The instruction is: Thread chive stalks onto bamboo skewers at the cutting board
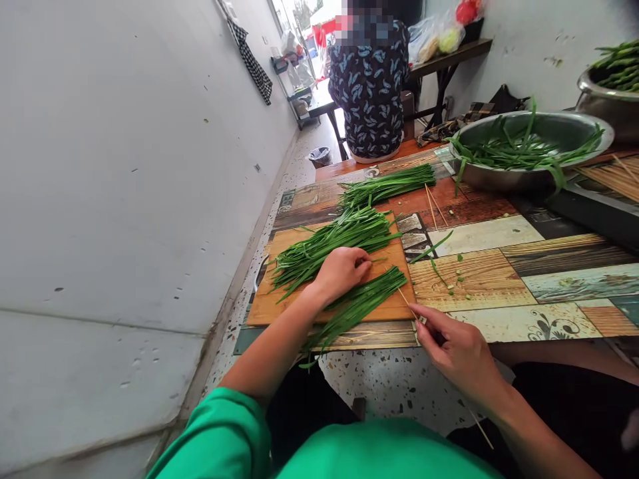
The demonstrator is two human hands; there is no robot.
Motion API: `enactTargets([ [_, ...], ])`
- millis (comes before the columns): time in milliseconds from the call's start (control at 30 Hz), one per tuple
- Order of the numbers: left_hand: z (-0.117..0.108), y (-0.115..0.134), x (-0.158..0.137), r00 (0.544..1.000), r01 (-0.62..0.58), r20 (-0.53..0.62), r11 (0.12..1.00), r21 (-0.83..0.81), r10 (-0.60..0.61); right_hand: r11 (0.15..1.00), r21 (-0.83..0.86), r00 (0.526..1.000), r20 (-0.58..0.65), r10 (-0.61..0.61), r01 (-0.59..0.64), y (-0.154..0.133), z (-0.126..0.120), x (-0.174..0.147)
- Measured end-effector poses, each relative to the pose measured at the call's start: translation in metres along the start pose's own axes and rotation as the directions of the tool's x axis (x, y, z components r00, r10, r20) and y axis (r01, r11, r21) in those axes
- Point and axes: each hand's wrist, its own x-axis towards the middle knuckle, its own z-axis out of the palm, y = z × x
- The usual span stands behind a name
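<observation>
Right hand (pixel 456 346) pinches skewer (pixel 406 300) at cutting board's (pixel 269 307) near right corner; green leaves (pixel 367 301) overhang near edge. Left hand (pixel 344 269) beside them, fingers narrow (holding anything? cannot tell).

Smooth wood it was, that cutting board (pixel 392 246) beneath the left hand (pixel 344 269)! Matt, wooden-looking, the skewer (pixel 405 297) in the right hand (pixel 456 346); beyond that hand, a plank-patterned surface (pixel 474 279), then a shiny metal bowl (pixel 499 177).
</observation>
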Motion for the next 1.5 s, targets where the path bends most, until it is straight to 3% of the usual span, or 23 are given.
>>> enactTargets([
  [533,0.015,0.003,0.000,1.000,0.015,-0.016,0.982,-0.189,-0.019,1.000,-0.004,1.000,-0.017,-0.009,0.009,-0.002,0.000,0.001],
  [1500,0.013,-0.001,0.001,1.000,-0.022,0.017,0.980,-0.199,0.026,1.000,0.002,1.000,-0.021,0.004,-0.004,-0.002,0.001,0.002],
])
